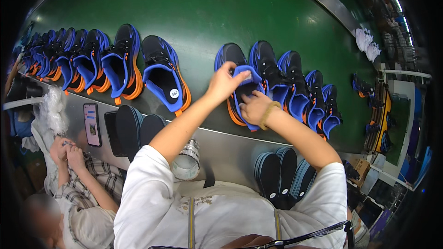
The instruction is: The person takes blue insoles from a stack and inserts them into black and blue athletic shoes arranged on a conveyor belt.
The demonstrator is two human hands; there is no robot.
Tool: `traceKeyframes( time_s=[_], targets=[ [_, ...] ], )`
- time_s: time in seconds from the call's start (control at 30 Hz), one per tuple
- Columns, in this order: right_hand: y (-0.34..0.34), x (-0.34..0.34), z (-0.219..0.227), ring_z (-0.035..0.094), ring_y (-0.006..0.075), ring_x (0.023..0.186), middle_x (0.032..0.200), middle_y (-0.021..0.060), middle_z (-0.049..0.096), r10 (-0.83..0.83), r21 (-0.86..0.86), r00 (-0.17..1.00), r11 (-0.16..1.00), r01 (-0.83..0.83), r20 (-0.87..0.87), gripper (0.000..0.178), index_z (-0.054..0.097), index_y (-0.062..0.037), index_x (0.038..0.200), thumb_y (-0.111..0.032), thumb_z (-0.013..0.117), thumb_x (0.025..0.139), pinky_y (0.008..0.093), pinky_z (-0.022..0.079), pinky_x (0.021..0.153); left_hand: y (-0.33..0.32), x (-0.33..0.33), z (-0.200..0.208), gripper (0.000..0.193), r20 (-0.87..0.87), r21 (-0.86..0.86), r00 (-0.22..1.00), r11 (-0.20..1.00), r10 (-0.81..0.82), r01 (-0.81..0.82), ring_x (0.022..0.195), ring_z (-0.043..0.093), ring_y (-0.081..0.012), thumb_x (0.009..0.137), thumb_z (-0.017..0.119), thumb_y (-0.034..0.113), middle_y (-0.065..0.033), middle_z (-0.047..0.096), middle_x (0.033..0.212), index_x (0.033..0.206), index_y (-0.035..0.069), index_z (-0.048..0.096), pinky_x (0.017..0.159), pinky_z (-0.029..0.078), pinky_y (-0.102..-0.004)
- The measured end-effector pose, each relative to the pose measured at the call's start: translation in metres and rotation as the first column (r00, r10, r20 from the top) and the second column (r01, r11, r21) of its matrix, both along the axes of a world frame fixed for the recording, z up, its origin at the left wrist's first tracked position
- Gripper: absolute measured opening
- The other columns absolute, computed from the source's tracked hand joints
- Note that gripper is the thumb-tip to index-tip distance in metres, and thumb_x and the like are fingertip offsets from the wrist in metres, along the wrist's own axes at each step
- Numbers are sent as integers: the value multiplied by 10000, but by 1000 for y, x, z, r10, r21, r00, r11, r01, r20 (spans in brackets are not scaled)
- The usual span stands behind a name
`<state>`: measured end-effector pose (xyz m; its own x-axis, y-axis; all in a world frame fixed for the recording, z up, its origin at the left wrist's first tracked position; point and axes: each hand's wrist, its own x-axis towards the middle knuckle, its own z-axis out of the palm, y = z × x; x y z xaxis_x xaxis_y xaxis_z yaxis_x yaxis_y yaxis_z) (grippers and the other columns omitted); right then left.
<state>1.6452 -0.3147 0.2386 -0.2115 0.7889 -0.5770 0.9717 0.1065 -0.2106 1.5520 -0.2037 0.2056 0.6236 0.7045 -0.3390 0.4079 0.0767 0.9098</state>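
Note:
A black, blue and orange sneaker lies on the green conveyor belt in front of me. My left hand grips the blue tongue at the shoe's opening. My right hand reaches into the opening from below, fingers inside the shoe, a band on the wrist. To the left lies a single matching sneaker with a white round sticker inside. Several more matching sneakers lean in a row right of my hands.
Another row of sneakers stands at the far left of the belt. Dark insoles are stacked on the metal ledge at left and at right, beside a tape roll and a phone. Another person sits lower left.

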Motion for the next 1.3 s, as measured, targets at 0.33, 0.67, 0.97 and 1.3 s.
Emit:
traceKeyframes(
  time_s=[0.33,0.67,0.97,1.3],
  targets=[
    [-56,-31,27,448,322,1053,1083,176,492,-370,589,889,668,456,-269,185,573,-19,784,-174,613,691,434,251,941,4,-6,21,251,-143,961,942,186,-305,206,579,442,-165,698,610,216,-15,405,681,923,149,520,508,324,-297],
    [-123,-86,-4,402,382,1121,1259,293,301,-552,129,310,342,931,-774,241,581,-2,914,-104,657,709,343,372,889,-26,-44,45,146,-108,955,904,210,-413,210,514,406,-161,692,608,151,-10,404,605,816,83,570,479,296,-291],
    [-31,-86,-1,392,414,1074,1193,280,376,-437,-77,151,462,884,-887,282,525,-110,1034,-183,577,766,406,340,896,56,-61,45,146,42,522,982,842,-184,135,545,458,-168,852,463,154,-93,507,774,827,10,476,523,391,-267],
    [-221,-30,53,461,352,1023,1139,206,458,-758,435,414,192,880,-504,371,507,-27,1082,-129,577,732,393,367,878,25,-84,103,98,310,-491,947,867,84,84,437,334,-39,834,456,94,-36,462,718,909,34,438,387,241,-171]
  ],
)
